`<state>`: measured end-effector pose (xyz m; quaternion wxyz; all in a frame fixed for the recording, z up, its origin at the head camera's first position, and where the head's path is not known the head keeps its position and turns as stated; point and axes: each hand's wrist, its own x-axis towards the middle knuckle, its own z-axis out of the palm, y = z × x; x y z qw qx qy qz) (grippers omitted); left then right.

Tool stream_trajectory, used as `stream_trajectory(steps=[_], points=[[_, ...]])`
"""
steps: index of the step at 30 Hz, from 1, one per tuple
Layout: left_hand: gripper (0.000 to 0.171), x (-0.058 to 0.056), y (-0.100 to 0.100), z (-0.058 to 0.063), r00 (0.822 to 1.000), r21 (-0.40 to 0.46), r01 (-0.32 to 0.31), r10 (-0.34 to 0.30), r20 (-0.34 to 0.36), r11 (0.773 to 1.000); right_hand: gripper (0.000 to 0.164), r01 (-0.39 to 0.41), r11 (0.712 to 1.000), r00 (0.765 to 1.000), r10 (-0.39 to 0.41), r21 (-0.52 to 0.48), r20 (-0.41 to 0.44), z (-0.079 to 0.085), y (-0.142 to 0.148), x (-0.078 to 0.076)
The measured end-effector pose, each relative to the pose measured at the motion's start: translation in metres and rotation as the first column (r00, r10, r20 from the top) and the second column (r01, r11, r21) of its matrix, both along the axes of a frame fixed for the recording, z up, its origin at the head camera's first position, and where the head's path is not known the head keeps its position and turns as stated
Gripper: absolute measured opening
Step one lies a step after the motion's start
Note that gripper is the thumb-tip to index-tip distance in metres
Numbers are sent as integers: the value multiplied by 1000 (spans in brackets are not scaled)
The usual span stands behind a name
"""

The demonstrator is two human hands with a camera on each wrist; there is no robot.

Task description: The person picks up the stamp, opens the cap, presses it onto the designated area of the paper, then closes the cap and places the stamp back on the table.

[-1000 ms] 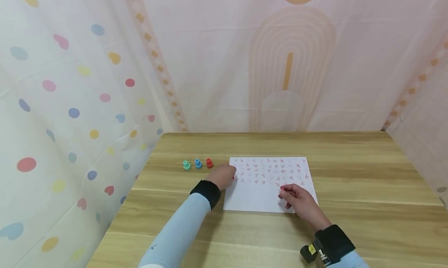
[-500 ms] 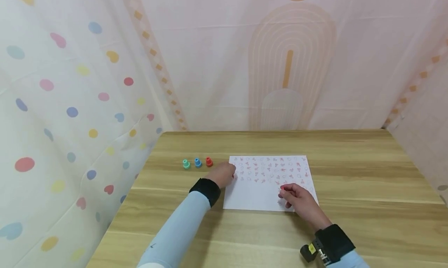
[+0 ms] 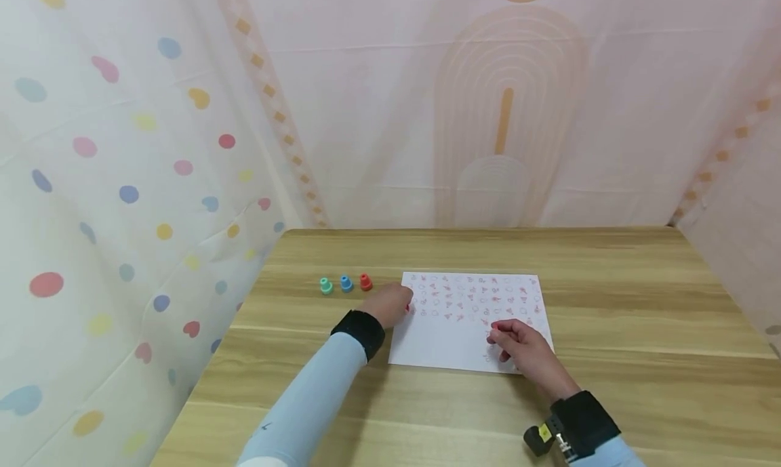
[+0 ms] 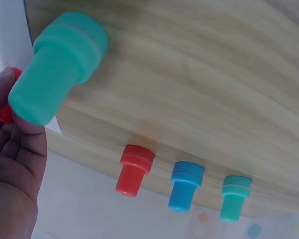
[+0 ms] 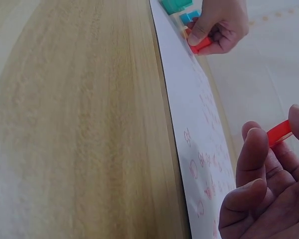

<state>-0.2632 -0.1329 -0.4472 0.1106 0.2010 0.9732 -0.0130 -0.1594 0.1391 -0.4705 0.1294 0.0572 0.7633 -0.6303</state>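
Note:
A white sheet of paper [image 3: 430, 341] with rows of small red marks lies on the table. At its left edge my left hand [image 3: 388, 306] pinches a red stamp [image 4: 7, 112], mostly covered by the fingers. Over the lower right part of the sheet, my right hand [image 3: 527, 350] holds a small red cap [image 5: 279, 133] between thumb and finger. In the left wrist view a green stamp [image 4: 60, 67] stands close beside the left hand; the head view does not show it.
Left of the sheet a green stamp [image 3: 326, 287], a blue stamp [image 3: 346, 284] and a red stamp [image 3: 366, 282] stand in a row on the wooden table [image 3: 622, 304]. A patterned curtain [image 3: 378, 114] hangs behind the table's far edge.
The sheet has turned very slightly clockwise. Both hands keep nearly the same place and the same hold, and the row of stamps stays put.

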Motion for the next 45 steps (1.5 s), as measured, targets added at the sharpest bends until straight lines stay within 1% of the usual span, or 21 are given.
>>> stream_trajectory(steps=[3, 7, 10, 15, 21, 26, 28, 30, 32, 35, 37, 40, 42, 45], points=[[13, 1, 0, 1, 1000, 1, -11, 11, 9, 1000, 32, 1, 1000, 1000, -1, -7, 2, 0, 0, 1], [13, 2, 0, 1, 999, 12, -36, 36, 27, 999, 33, 12, 1000, 1000, -12, 9, 8, 0, 2, 1], [13, 1, 0, 2, 999, 30, -34, 33, 25, 999, 34, 17, 1000, 1000, -17, 12, 8, 1, 2, 1], [16, 1, 1, 2, 1000, 10, -17, 17, 18, 1000, 33, 11, 1000, 1000, -11, 15, 11, 1, 4, 1], [20, -1, -2, 2, 999, 10, -37, 36, 38, 999, 33, 0, 1000, 1000, 0, 14, -13, 0, 2, 0], [22, -4, -5, 2, 999, 2, -38, 37, 33, 999, 32, -10, 1000, 1000, 10, -1, -22, 1, -1, -1], [21, -4, -7, 3, 998, 6, -49, 48, 41, 999, 32, -12, 1000, 1000, 11, -5, -24, 1, -2, -1], [20, -4, -9, 5, 996, 35, -70, 68, 56, 997, 32, -14, 1000, 1000, 13, -7, -29, 1, -3, -2], [17, -4, -12, 10, 996, 62, -75, 72, 50, 995, 33, -16, 1000, 999, 16, -4, -31, 2, -4, -2], [12, -1, -17, 26, 997, 140, -70, 71, 3, 988, 33, -18, 1000, 999, 18, 1, -39, 4, -6, -2], [10, 0, -18, 38, 997, 181, -55, 65, -51, 982, 34, -18, 1000, 999, 18, 6, -43, 5, -6, -2], [12, 5, -17, 53, 993, 258, -47, 73, -94, 965, 34, -19, 1000, 999, 20, 8, -45, 7, -6, -2], [15, 9, -14, 57, 992, 297, -46, 79, -100, 954, 35, -23, 1000, 999, 23, 8, -44, 8, -5, -2], [19, 17, -6, 54, 993, 363, -51, 86, -83, 930, 35, -25, 1000, 999, 26, 10, -43, 7, -5, -2]])
